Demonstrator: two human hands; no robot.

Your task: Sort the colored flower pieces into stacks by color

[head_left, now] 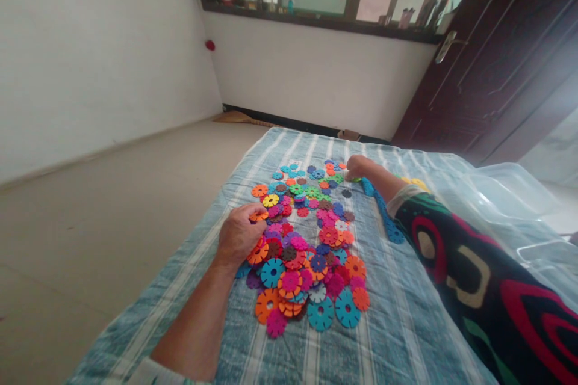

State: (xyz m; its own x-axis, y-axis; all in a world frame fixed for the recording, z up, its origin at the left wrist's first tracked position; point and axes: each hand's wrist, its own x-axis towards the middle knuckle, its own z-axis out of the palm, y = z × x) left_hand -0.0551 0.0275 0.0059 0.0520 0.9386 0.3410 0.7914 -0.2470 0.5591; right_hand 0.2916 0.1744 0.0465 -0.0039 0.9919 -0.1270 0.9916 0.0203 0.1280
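"While our left grip (pixel 239 231) rests at the left edge of the flower-shaped discs (pixel 311 258), what do we have in it?"

"We seem to be pinching an orange disc (pixel 258 215) there, thumb and finger pressed together at its rim. Just beyond that grip we see a yellow disc (pixel 270 200), lying flat."

"And our right grip (pixel 359 167)?"

"We have it past the left one, at the far right end of the scatter. Its fingertips are hidden from us, so we cannot tell whether they hold anything. We do see a yellow-green sliver (pixel 356 180) right under it."

"Where does the thickest heap lie, then?"

"We find it to the right of the left grip and nearer to us: orange, pink, turquoise, red and purple, overlapping. Smaller green and blue ones thin out toward the right grip, and a dark disc (pixel 346 194) lies apart, just on our side of it."

"What about the blue strip (pixel 383 210)?"

"We see it running from beside the right grip back toward us, along our patterned sleeve (pixel 469 277). Across that forearm, to the right of the grip, lie some yellow pieces (pixel 416 183), then a clear plastic box (pixel 506 189) farther right, on the same striped cloth (pixel 289 367)."
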